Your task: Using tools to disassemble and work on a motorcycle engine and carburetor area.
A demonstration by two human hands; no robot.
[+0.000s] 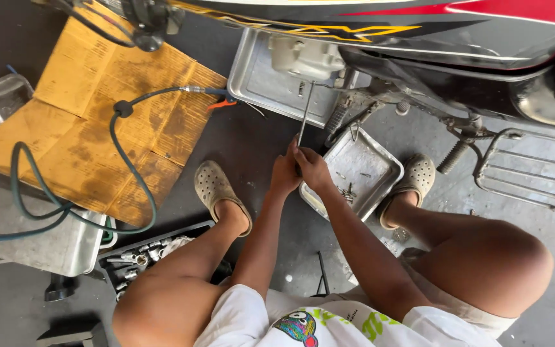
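Screwdriver [305,114] rises from fingers [297,153] of both hands.

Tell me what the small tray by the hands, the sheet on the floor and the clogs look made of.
Small tray: bare metal, likely steel or aluminium; dull silver sheen, pressed rim.
Sheet: corrugated cardboard; brown, creased, with dark oily-looking stains.
Clogs: probably moulded foam or rubber; matte beige, punched holes.

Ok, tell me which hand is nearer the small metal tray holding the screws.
Right. The right hand grips the long screwdriver at the small metal tray's near-left edge; the left hand, clasped beside it, lies farther left over bare floor.
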